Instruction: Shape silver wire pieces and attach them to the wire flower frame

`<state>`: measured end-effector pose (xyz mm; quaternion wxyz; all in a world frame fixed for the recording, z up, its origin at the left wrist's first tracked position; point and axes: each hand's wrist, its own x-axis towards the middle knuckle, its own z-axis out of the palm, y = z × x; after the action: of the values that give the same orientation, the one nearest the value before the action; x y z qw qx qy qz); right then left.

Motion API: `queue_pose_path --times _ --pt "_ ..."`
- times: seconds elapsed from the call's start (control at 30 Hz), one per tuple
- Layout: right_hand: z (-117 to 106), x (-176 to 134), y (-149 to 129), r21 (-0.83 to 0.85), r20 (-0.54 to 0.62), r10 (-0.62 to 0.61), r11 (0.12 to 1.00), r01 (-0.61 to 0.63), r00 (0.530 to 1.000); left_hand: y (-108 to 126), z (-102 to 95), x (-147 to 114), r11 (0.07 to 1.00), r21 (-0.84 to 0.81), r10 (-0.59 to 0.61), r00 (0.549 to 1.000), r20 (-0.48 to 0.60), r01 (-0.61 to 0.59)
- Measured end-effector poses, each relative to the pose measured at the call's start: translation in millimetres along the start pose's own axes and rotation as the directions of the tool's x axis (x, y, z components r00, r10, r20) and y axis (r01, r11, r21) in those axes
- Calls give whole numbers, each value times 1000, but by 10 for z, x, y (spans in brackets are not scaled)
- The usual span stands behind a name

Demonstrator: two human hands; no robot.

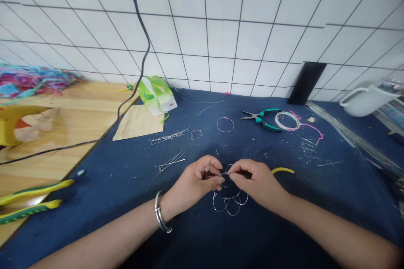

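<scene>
My left hand (202,176) pinches the upper part of a thin wire frame (232,213) between thumb and fingers. Opposite it, my right hand (252,175) pinches the same frame, its fingertips close to the left ones. The frame is a ring of silver wire with several rounded loops around it and small pink bits where they join. Part of it is hidden behind my fingers. Beyond my hands lies a separate wire ring (225,125) with pink bits on top. A small curled wire (196,135) and a bundle of bent wires (169,136) lie to the left.
Needle-nose pliers (263,119) with teal handles lie behind my right hand, beside a white spool ring (287,121) with pink yarn. Yellow-green pliers handles (34,199) and a yellow glue gun (19,124) are on the left. A white mug (360,100) stands at right.
</scene>
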<state>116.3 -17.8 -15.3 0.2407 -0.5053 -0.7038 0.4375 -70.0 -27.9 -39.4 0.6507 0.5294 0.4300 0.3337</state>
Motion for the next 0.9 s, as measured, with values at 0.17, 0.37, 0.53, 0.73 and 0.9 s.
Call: queue_pose_path --times 0.17,0.37,0.53,0.73,0.9 --pt "12 -18 -34 -39 21 6 999 -5 1000 55 27 -22 999 30 18 998 65 -20" --pt "5 -26 -51 -59 71 -12 998 17 997 76 41 -54 1000 9 -1 998 63 1" --pt "14 -31 -58 -87 58 -23 996 28 998 99 34 -72 998 -50 -30 998 63 33" --pt "-5 -5 -108 -2 181 38 999 -39 983 123 -7 -97 987 -146 -57 997 59 65" --pt "42 -7 -104 -30 155 36 999 -32 987 99 -42 -108 986 -158 -43 994 96 58"
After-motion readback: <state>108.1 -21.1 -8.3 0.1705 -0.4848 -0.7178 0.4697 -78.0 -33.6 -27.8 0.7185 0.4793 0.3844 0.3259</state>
